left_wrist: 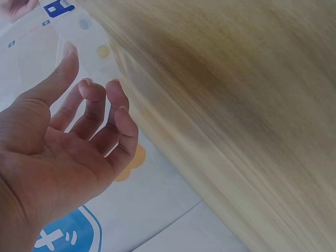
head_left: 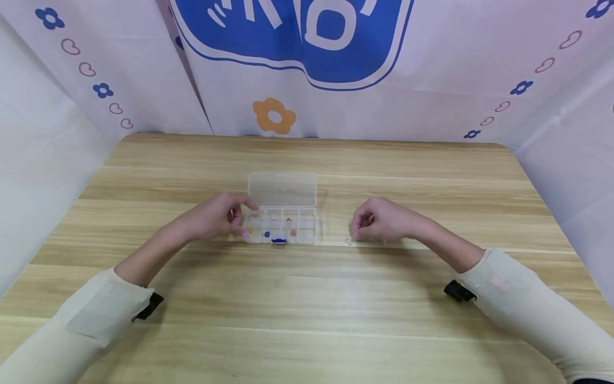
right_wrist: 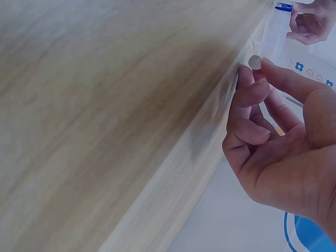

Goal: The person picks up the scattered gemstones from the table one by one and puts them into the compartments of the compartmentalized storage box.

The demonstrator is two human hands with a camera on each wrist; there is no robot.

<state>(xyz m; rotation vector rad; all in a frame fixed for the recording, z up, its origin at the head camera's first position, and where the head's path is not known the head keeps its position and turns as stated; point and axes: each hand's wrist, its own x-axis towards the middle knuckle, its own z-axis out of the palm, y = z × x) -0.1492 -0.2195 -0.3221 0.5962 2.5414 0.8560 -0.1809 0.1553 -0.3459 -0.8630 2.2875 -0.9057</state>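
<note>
A clear plastic compartment box (head_left: 307, 225) lies on the table with its lid (head_left: 282, 189) folded back. Small pieces sit in its compartments, among them a blue one (head_left: 267, 234), an orange one (head_left: 293, 232) and a yellow one (head_left: 249, 230). My left hand (head_left: 218, 217) holds the box at its left end, thumb at the front corner and index finger near the hinge. To the right of the box, my right hand (head_left: 384, 220) pinches a small clear round piece (right_wrist: 254, 62) between thumb and fingertip, low over the table.
The wooden table (head_left: 307, 309) reaches back to a white printed curtain (head_left: 230, 101). A blue latch (head_left: 279, 241) is on the box's front edge. Black devices (head_left: 459, 291) are strapped under both cream sleeves.
</note>
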